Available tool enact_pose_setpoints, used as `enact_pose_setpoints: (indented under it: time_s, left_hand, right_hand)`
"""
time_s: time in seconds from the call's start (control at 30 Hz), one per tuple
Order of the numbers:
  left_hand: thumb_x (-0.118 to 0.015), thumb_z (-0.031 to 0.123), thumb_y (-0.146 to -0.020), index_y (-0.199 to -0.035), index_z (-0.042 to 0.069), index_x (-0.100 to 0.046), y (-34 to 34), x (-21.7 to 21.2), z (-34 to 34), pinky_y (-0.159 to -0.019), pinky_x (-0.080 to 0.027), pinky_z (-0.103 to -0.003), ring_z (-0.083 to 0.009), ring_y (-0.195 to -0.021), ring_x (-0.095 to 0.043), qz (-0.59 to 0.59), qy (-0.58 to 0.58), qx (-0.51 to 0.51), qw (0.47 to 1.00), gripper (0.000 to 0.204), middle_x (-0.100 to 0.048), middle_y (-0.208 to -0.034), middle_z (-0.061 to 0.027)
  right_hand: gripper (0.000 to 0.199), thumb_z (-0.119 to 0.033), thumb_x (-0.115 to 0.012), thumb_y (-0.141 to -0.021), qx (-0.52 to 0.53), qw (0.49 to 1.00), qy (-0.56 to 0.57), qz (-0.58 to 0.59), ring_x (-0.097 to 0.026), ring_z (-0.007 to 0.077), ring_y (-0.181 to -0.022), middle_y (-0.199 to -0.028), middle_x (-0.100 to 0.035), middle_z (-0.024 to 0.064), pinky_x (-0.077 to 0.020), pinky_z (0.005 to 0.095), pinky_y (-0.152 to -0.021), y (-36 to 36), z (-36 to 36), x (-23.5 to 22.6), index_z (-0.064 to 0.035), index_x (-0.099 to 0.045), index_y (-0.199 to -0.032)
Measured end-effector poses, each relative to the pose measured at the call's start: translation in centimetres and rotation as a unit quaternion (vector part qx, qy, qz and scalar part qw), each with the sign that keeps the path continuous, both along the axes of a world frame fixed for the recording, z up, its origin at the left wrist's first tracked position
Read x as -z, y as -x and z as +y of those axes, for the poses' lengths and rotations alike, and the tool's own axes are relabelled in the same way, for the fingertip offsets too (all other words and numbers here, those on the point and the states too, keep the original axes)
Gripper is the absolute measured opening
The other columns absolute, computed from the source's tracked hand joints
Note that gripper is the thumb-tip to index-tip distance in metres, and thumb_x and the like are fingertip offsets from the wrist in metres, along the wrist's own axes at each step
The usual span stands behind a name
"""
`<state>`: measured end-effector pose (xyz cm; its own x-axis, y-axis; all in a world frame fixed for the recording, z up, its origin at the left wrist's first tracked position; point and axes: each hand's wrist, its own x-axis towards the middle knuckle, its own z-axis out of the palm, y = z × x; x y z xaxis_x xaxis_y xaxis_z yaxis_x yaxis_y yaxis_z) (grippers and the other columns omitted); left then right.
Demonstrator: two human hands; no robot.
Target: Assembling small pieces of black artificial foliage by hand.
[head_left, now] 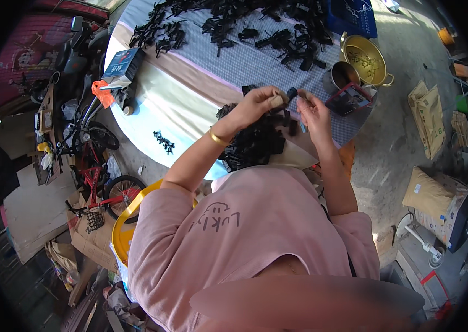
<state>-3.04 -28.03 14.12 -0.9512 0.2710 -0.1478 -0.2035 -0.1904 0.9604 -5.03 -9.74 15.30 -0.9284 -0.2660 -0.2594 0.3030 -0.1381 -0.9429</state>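
Note:
My left hand point(260, 105), with a gold bracelet point(218, 136) at the wrist and a tan wrap point(276, 101) on a fingertip, pinches a small black plastic part point(292, 94). Close beside it, my right hand point(314, 112) has its fingers drawn together near the same part. Whatever those fingers hold is too small to name. Beneath both hands, a heap of black plastic parts point(253, 144) lies at the near edge of the cloth-covered table point(189, 83).
Many more black parts point(294, 41) cover the table's far side, with a small cluster point(163, 143) at left. At right stand a gold pot point(369, 47), a steel pot point(336, 77) and a blue crate point(353, 19). A box point(124, 65) sits far left; a red bicycle point(98, 185) stands beyond.

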Motion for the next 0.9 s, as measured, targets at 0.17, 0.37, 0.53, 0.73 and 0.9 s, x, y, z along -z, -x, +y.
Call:
enact_pose_setpoints:
  time_s: [0.17,0.37,0.53,0.73,0.9]
  left_hand:
    - [-0.058,0.019,-0.085,-0.098,0.003,-0.055,-3.5,-0.9,-1.8,-0.086,-0.045,-0.028,-0.0189,-0.093,-0.058,-0.142,-0.271,0.038,0.951,0.021,-0.057,-0.098,-0.0052]
    - [-0.065,0.011,-0.079,-0.094,0.002,-0.05,-4.9,-3.0,-2.0,-0.077,-0.047,-0.03,-0.0208,-0.083,-0.059,-0.169,-0.272,0.047,0.946,0.023,-0.057,-0.093,-0.0114]
    - [-0.061,0.005,-0.081,-0.092,0.001,-0.048,-5.5,-4.5,-2.0,-0.078,-0.047,-0.03,-0.02,-0.085,-0.059,-0.113,-0.194,0.018,0.974,0.017,-0.057,-0.093,-0.0121]
    - [-0.057,-0.001,-0.082,-0.101,-0.003,-0.043,-6.2,-6.2,-0.7,-0.077,-0.047,-0.025,-0.0134,-0.085,-0.058,0.006,-0.06,-0.131,0.99,0.023,-0.056,-0.093,-0.009]
    - [-0.058,-0.001,-0.081,-0.105,-0.004,-0.05,-7.1,-6.0,-0.1,-0.076,-0.048,-0.024,-0.0101,-0.084,-0.057,0.024,0.006,-0.179,0.983,0.025,-0.057,-0.093,-0.0057]
  right_hand:
    - [0.017,-0.007,-0.059,-0.083,-0.114,0.992,0.015,0.055,-0.043,0.0009,-0.053,-0.066,-0.054,-0.0029,-0.0326,0.0152,-0.045,-0.3,-1.0,-1.1,0.001,-0.061,-0.097]
    - [0.016,-0.003,-0.058,-0.082,-0.23,0.958,0.003,0.173,-0.059,0.0091,-0.069,-0.076,-0.061,0.0027,-0.0479,0.0218,-0.064,-1.5,-1.8,-3.5,0.0015,-0.061,-0.097]
    - [0.016,-0.005,-0.056,-0.084,-0.149,0.956,-0.091,0.236,-0.051,0.0055,-0.061,-0.08,-0.06,0.0049,-0.0415,0.0188,-0.054,-2.7,-2.1,-4.0,0.0004,-0.059,-0.099]
    - [0.012,-0.009,-0.053,-0.087,-0.151,0.945,-0.115,0.265,-0.047,0.0028,-0.055,-0.069,-0.058,0.0019,-0.0356,0.0175,-0.047,-3.8,-2.5,-5.3,0.0011,-0.058,-0.09]
    - [0.01,-0.007,-0.053,-0.085,-0.162,0.942,-0.152,0.252,-0.057,0.01,-0.054,-0.062,-0.059,0.0064,-0.0422,0.0218,-0.048,-4.0,-2.7,-6.6,0.002,-0.059,-0.086]
